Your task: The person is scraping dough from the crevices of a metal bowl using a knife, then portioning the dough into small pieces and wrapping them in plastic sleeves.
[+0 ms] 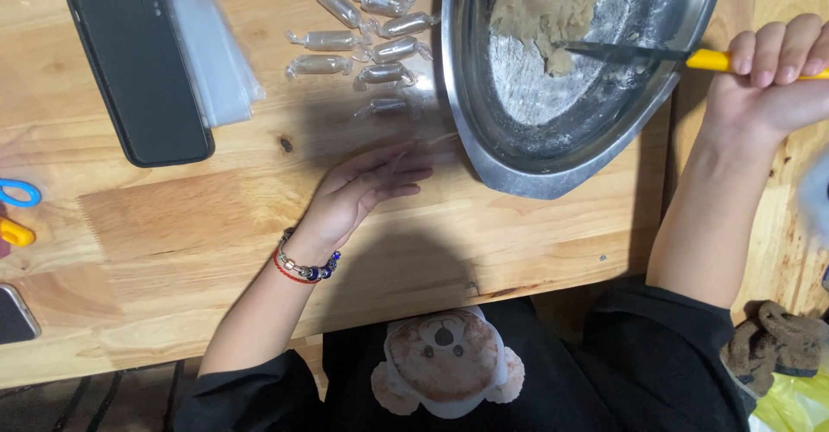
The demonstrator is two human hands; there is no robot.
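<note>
Wooden table (216, 225); right grip (768, 73) pinching yellow-handled knife (639, 52), blade in dough (544, 4); left grip (363, 192) spread flat.

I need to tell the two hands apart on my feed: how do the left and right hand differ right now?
The left hand lies flat on the wooden table, fingers out, holding nothing; the right hand is closed round the yellow handle of a knife, its blade reaching into the metal pan. The left wrist wears beaded bracelets; the right is bare. Both arms have black sleeves.

The pale, grainy wooden surface (216, 225) looks smooth and matt. The round steel pan (553, 160) is shiny, flour-dusted inside. The small twisted sweets (380, 47) wear glossy, probably clear plastic wrappers.
</note>
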